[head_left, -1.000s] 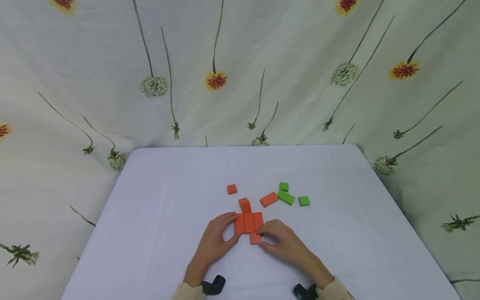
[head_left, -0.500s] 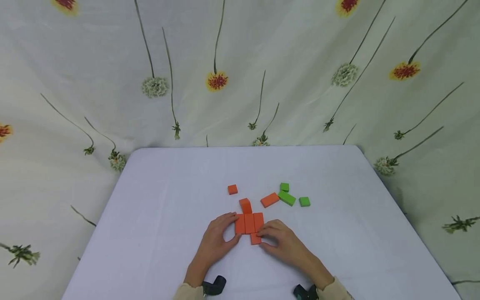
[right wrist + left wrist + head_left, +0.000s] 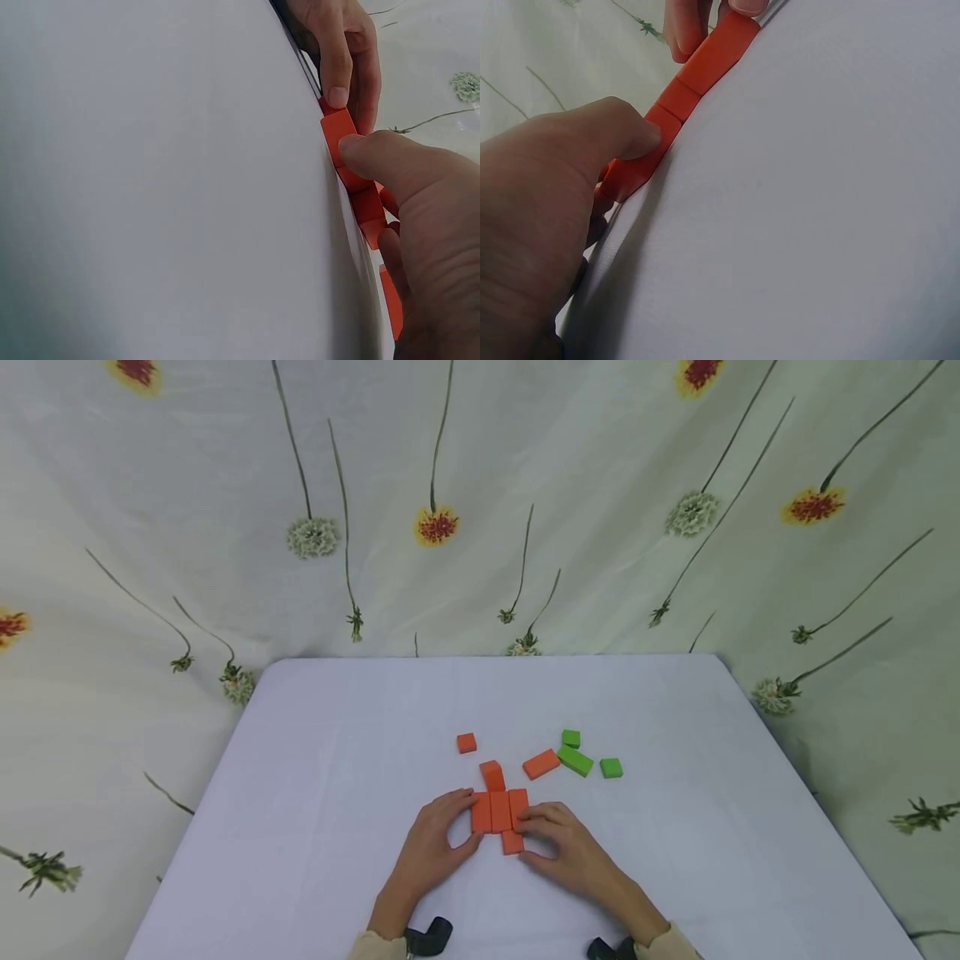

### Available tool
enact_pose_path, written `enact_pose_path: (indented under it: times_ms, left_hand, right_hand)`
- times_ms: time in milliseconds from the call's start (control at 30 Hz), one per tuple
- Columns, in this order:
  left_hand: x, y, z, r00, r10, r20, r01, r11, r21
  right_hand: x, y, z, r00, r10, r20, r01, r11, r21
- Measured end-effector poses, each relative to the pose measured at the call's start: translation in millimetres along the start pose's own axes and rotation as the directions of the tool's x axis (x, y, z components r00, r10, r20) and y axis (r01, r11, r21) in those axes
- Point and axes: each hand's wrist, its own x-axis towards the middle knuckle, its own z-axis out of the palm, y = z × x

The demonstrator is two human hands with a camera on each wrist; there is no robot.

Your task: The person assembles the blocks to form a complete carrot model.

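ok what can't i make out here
Head view: rightmost orange block in the row, partly under the right hand.
Head view: left beige sleeve, cut by the bottom edge.
Left wrist view: nearest orange block, partly behind the left hand.
Right wrist view: lowest orange block, partly behind the right hand.

The head view tips slightly upward, setting the white cloth-covered table's (image 3: 330, 760) far edge lower; the right hand's (image 3: 568, 850) thumb and fingertips spread slightly wider around the small orange rectangular block (image 3: 512, 842).
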Motion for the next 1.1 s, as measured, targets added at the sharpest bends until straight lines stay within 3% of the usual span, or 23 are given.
enact_pose_path:
  times_ms: [267,633,900,1100]
  left_hand:
    - [-2.2,3.5,-2.6,1.0,0.024,-0.019,-0.024,1.0,-0.006]
    - [0.9,-0.3,-3.0,0.999,-0.041,0.025,0.042,0.996,-0.078]
    - [5.7,0.2,-6.1,0.997,-0.074,0.0,0.074,0.989,-0.132]
    - [12.0,-3.7,-11.0,0.995,-0.096,-0.016,0.093,0.988,-0.125]
  right_hand:
    - [-2.2,-0.6,4.8,1.0,-0.003,-0.017,0.003,1.0,-0.01]
    - [-3.8,3.6,8.6,0.998,-0.007,-0.055,0.008,1.0,0.024]
    - [-4.5,6.9,10.5,0.997,-0.01,-0.075,0.012,1.0,0.029]
    - [-5.7,8.4,14.0,0.997,-0.009,-0.081,0.011,0.999,0.034]
